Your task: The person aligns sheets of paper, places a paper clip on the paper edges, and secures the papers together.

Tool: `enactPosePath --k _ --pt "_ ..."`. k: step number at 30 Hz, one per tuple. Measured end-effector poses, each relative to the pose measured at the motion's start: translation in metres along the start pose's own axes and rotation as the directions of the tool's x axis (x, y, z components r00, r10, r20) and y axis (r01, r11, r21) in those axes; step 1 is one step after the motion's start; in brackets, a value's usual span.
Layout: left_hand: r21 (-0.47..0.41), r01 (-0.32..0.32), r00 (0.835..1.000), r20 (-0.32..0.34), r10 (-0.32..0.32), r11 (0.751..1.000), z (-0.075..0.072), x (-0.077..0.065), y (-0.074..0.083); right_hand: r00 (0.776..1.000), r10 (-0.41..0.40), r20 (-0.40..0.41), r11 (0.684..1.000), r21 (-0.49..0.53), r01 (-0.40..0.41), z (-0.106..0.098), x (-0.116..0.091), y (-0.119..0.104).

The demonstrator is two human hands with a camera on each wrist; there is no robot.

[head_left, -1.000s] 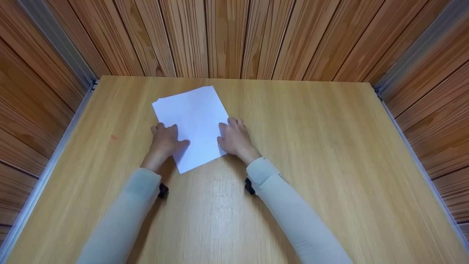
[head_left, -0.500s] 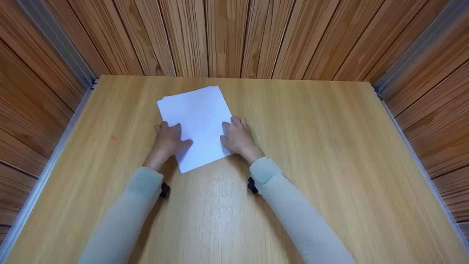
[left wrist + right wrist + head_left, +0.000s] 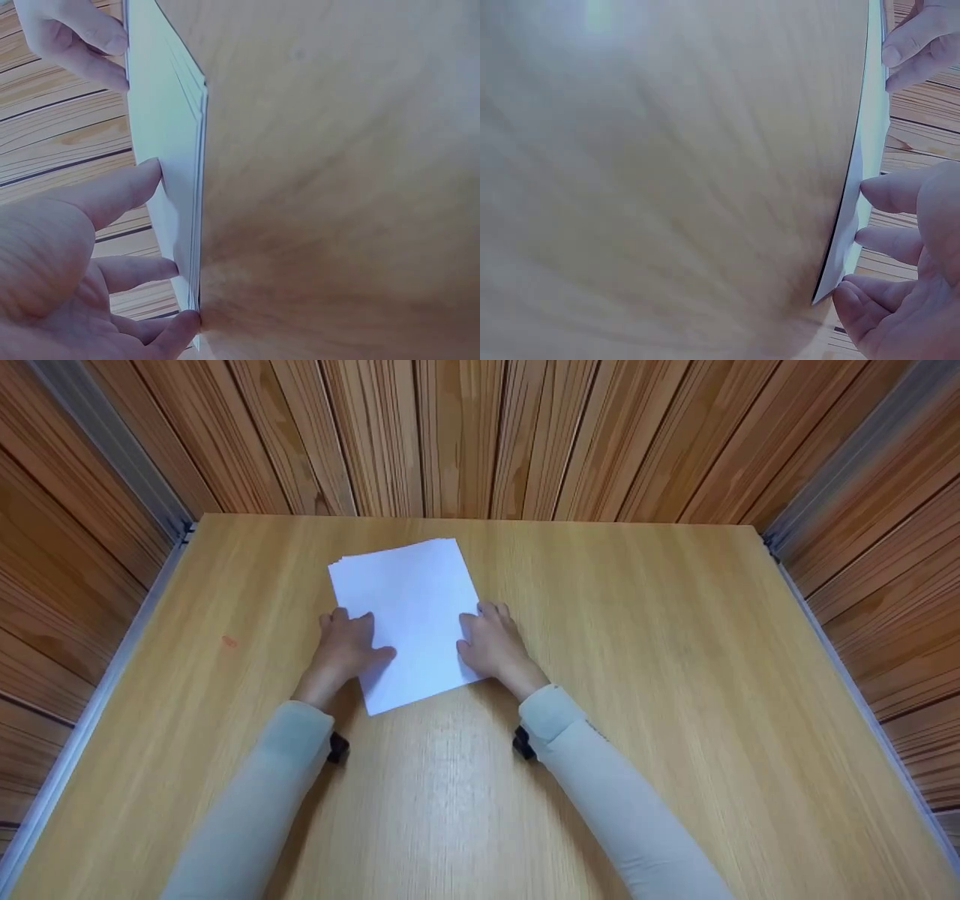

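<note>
A stack of white paper sheets (image 3: 420, 615) lies slightly turned on the table, its far edges uneven. My left hand (image 3: 345, 649) holds its left side, with thumb and index finger on the top sheet and the other fingers at the edge. Opposite it, my right hand (image 3: 495, 643) holds the right side in the same way. In the left wrist view, several layers show at the corner of the stack (image 3: 169, 142), near the left fingertips. The right wrist view shows the paper (image 3: 870, 127) along the right fingers, one near corner beside them.
The wooden table (image 3: 637, 675) extends around the paper. Wood-plank walls (image 3: 457, 442) stand behind and at both sides, with metal rails along the side edges. A small reddish mark (image 3: 229, 642) is on the tabletop at the left.
Both hands have shifted slightly to the right, and the paper stack has moved with them. Its far end has swung a little to the right. Both hands keep their hold.
</note>
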State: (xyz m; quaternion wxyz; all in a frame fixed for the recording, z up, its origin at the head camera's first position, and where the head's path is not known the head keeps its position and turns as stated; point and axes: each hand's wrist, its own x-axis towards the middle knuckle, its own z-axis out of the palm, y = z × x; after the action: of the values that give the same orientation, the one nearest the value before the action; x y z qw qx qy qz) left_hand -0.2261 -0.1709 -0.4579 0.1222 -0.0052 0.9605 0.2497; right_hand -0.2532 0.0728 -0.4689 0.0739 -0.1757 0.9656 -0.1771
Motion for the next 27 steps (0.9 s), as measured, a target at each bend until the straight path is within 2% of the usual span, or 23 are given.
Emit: enactPosePath --k 6,12,22,27 --pt "-0.026 0.009 1.000 0.019 -0.008 1.000 0.000 -0.002 0.002 1.000 -0.007 -0.006 1.000 -0.025 0.007 0.000 -0.006 0.003" --pt "-0.021 0.001 0.999 0.036 0.000 1.000 0.000 -0.002 0.004 1.000 0.006 0.007 1.000 0.000 -0.006 -0.002 -0.012 0.007" --pt "-0.013 -0.028 0.998 0.055 0.029 1.000 0.002 0.001 0.009 0.994 0.048 0.098 0.999 -0.009 -0.048 -0.012 -0.021 0.008" --pt "0.033 -0.055 0.997 0.062 0.053 0.998 0.005 0.003 0.012 0.991 0.053 0.119 0.999 -0.020 -0.050 -0.017 -0.025 0.010"
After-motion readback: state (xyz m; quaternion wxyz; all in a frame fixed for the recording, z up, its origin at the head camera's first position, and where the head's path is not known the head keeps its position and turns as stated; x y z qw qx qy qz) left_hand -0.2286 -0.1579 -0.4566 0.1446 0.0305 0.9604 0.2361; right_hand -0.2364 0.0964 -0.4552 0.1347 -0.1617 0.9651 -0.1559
